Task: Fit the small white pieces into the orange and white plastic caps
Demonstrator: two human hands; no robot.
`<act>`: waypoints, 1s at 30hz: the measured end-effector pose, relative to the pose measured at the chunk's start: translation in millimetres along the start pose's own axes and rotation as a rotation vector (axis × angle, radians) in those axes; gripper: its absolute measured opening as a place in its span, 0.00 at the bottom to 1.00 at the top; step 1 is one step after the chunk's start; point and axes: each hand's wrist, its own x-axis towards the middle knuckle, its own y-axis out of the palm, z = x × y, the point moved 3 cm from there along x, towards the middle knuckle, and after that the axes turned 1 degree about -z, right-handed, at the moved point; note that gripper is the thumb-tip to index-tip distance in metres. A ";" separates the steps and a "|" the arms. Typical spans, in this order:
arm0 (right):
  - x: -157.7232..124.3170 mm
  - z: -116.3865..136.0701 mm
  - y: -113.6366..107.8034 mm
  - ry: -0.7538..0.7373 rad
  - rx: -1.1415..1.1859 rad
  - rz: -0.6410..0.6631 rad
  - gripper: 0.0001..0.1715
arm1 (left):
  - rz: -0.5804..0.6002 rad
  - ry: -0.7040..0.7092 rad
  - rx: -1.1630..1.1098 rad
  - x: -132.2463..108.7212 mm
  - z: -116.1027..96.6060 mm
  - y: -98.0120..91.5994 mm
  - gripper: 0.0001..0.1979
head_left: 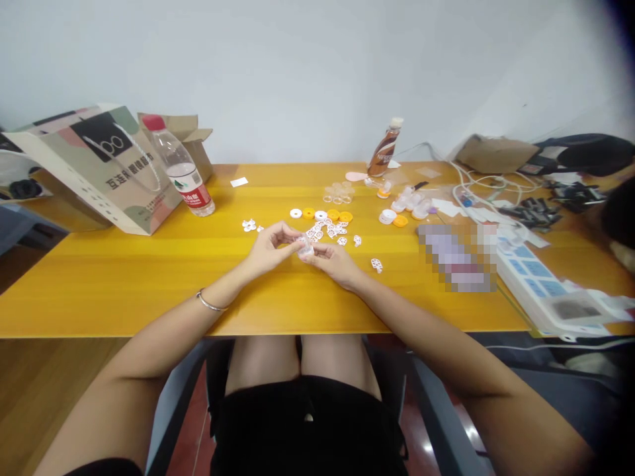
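Over the front middle of the table, my left hand [272, 251] and my right hand [337, 264] meet around a small clear plastic piece [306, 248]. The fingertips of both hands are closed on it, and they cover part of it. Just beyond the fingers lies a loose cluster of flat white openwork plastic pieces [326, 229]. Behind that cluster runs a row of round white and orange caps [333, 215]. Farther back stand several clear round cups [338, 193]. A few small white parts [249, 225] lie to the left of my left hand.
At left are a paper bag [119, 172], a cardboard box [201, 149] and a water bottle [184, 175]. A brown drink bottle [383, 153] stands at the back. On the right lie clear containers [409, 199], a blurred-out object [456, 258], cables [489, 178] and a white-blue box [533, 271].
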 end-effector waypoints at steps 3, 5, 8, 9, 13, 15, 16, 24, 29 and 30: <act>1.7 -6.1 -0.3 -0.014 -0.045 -0.034 0.19 | -0.085 0.056 0.132 -4.5 1.7 4.2 0.13; 2.1 -8.2 -1.0 -0.015 -0.099 -0.049 0.20 | -0.127 0.085 0.214 -8.1 2.8 8.4 0.12; 1.6 -6.7 -2.3 -0.020 -0.165 -0.074 0.21 | -0.228 0.118 0.284 -12.2 2.6 12.5 0.14; 1.3 -5.2 -2.4 -0.024 -0.159 -0.071 0.21 | -0.262 0.124 0.285 -12.6 1.6 12.7 0.14; -0.4 2.1 -1.8 0.012 -0.028 -0.015 0.19 | -0.150 0.093 0.152 -6.2 -7.0 10.8 0.13; -1.7 5.8 -1.5 0.045 0.019 0.004 0.18 | -0.014 0.061 0.034 -2.1 -12.5 9.1 0.13; -2.4 7.6 -1.0 0.056 0.032 0.016 0.17 | 0.039 0.045 -0.015 -0.8 -14.7 8.2 0.14; -0.9 3.5 1.6 -0.039 -0.023 -0.019 0.18 | -0.158 0.052 0.056 -5.4 -6.2 10.2 0.17; -2.3 1.9 -1.4 -0.127 -0.271 -0.136 0.22 | -0.284 0.086 0.211 -12.5 -2.4 15.1 0.16; -3.1 4.5 -1.2 -0.159 -0.293 -0.157 0.21 | -0.301 0.110 0.221 -12.7 -4.7 14.8 0.16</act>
